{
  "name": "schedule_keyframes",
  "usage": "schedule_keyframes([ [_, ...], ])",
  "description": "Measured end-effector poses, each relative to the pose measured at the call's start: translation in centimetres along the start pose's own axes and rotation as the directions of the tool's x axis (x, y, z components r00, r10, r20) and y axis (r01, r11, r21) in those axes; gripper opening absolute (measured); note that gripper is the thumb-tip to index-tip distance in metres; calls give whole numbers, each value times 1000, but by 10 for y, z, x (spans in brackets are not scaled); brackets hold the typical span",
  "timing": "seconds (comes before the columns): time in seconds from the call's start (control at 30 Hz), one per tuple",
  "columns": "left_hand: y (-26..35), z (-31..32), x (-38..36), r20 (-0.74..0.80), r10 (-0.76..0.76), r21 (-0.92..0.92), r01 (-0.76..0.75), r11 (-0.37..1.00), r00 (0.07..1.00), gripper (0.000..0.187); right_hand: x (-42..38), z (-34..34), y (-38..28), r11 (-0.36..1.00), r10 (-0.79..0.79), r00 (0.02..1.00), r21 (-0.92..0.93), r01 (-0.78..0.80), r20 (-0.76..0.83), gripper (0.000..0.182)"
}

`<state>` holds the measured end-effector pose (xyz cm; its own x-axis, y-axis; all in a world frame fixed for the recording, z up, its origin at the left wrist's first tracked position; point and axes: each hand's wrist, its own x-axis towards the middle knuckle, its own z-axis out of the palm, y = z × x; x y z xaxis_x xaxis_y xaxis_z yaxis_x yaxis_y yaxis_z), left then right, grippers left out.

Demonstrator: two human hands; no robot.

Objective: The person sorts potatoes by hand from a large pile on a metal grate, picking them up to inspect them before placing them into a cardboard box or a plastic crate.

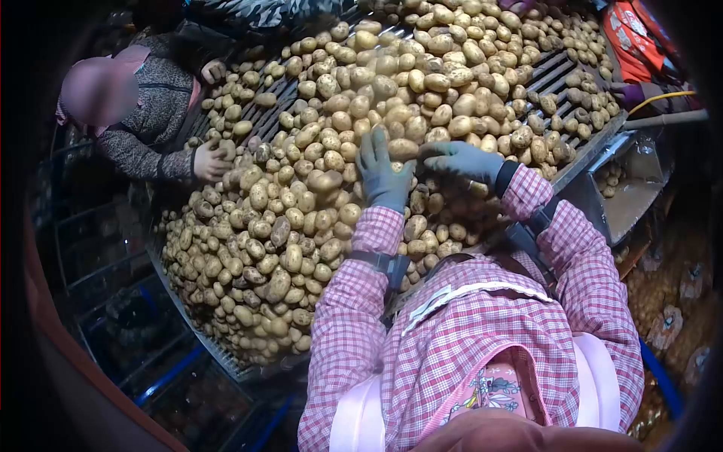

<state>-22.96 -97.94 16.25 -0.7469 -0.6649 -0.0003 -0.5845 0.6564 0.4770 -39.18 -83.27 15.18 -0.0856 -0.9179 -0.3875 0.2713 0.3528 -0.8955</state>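
A large heap of potatoes (294,200) lies in front of me on a slatted sorting table (553,75). My left hand (385,177), in a grey-blue glove, rests on the heap with fingers stretched forward and the thumb apart. To its right, my right hand (463,163), gloved alike, reaches leftward over the potatoes with its fingers stretched out. A brownish potato (403,149) sits between the two hands, near the fingertips. Neither hand visibly grips a potato, though the undersides of both are hidden.
Across the heap at left, a person in a pink cap (98,90) has both hands at the potatoes. A metal chute (636,188) with potatoes inside stands at right. Dark crates (113,241) are at left. An orange-red garment or bag (636,41) shows at upper right.
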Motion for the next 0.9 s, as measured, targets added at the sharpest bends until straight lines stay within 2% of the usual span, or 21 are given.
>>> schedule_keyframes([
  [0.03,7,-3,9,21,-65,-19,66,998,998,103,-1,-6,-5,998,-54,998,10,54,-13,46],
  [0.1,22,-6,32,64,-195,-63,199,978,979,98,-4,-25,-14,992,87,996,90,-84,-30,42],
  [0.13,28,-12,43,97,-254,-63,261,963,962,93,-4,-35,-17,975,-157,987,-162,150,-30,37],
  [0.17,34,-18,53,81,-265,-3,266,964,961,93,-11,-50,-20,939,-116,990,-333,82,-85,35],
  [0.2,26,-14,67,90,-290,13,290,957,953,91,-16,-59,-21,956,-134,984,-279,96,-121,35],
  [0.23,19,-14,84,85,-325,-130,334,934,942,85,-20,-66,-22,968,-151,976,-225,114,-156,34],
  [0.27,11,-13,100,80,-361,-271,368,889,929,78,-25,-67,-25,992,-108,976,-77,95,-187,34],
  [0.3,6,-17,113,76,-406,-548,378,746,911,69,-31,-69,-31,994,-63,975,70,79,-212,34],
  [0.33,-5,-22,121,86,-422,-695,358,623,903,63,-36,-72,-34,974,-15,973,218,66,-230,34],
  [0.37,-21,-21,122,-124,-323,-589,193,785,938,56,-40,-79,-33,981,-12,970,185,59,-243,35],
  [0.4,-18,-32,112,-280,-197,-408,69,910,939,49,-45,-89,-31,986,-13,967,155,54,-255,35],
  [0.43,-10,-48,92,-400,-41,-191,-39,981,915,42,-47,-94,-29,991,-12,964,128,48,-267,36],
  [0.47,14,-63,76,-82,-289,-364,241,900,954,34,-54,-90,-37,983,42,956,181,12,-290,37],
  [0.5,24,-54,53,-93,-150,-347,109,932,984,21,-56,-88,-36,978,53,953,208,10,-297,36],
  [0.53,1,-26,48,-2,80,-149,-79,986,997,28,-58,-87,-35,972,67,951,233,6,-302,36],
  [0.63,29,14,45,-67,248,328,-213,920,967,42,-59,-81,-31,968,43,971,250,17,-234,35],
  [0.7,36,21,61,8,146,370,-139,919,989,50,-56,-70,-21,977,-1,974,206,49,-227,36],
  [0.73,40,21,65,40,92,392,-100,914,995,55,-53,-66,-15,974,-87,974,185,127,-211,36],
  [0.83,49,9,68,140,17,241,-50,969,990,56,-53,-58,-12,968,2,984,249,43,-178,36],
  [0.87,53,5,58,39,61,194,-67,979,997,53,-50,-56,-6,960,0,981,275,54,-194,39],
  [0.9,65,-4,48,79,88,146,-99,984,993,52,-52,-54,-12,927,72,984,375,-5,-165,40],
])
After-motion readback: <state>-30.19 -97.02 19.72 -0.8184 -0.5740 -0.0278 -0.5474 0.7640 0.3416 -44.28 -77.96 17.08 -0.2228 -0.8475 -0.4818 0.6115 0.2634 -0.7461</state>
